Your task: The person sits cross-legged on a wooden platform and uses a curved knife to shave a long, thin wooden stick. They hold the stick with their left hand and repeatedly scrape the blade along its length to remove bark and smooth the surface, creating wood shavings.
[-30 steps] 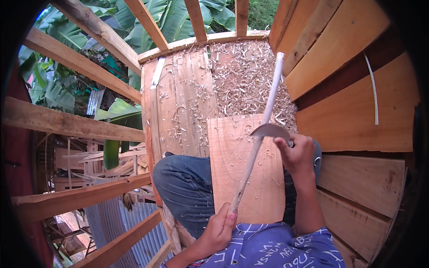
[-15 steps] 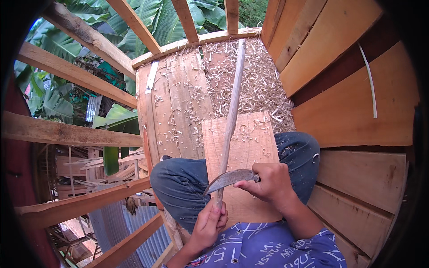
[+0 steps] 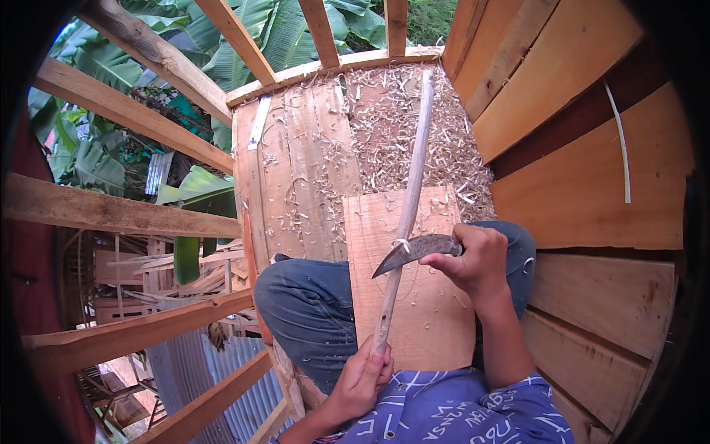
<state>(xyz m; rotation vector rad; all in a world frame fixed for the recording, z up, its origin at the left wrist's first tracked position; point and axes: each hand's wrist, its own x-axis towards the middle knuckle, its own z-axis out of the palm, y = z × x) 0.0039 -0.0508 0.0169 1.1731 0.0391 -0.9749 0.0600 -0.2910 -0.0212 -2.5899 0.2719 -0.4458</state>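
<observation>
Near my body, my left hand [image 3: 364, 377] is closed round the lower end of a long, slightly bent wooden stick [image 3: 416, 163], which points away from me. My right hand [image 3: 475, 257] grips the handle of a curved knife [image 3: 416, 251], its fingers wrapped round it and mostly hiding it. The blade lies across the stick, pointed end to the left. A pale curled shaving [image 3: 401, 244] sits at the blade where it meets the stick. Under both, a flat wooden board [image 3: 436, 311] rests on my lap between my knees.
Wood shavings [image 3: 451, 148] cover the plank floor [image 3: 296, 140], thickest at the far right. A plank wall [image 3: 599, 288] rises on the right, and wooden railing bars [image 3: 133, 214] stand on the left. Beyond the bars are large banana leaves [image 3: 251, 44] and corrugated metal sheets [image 3: 229, 370].
The knife has moved away from me along the stick, and a curl of wood now shows at its blade. The stick's far end has swung slightly right; my left hand still holds it.
</observation>
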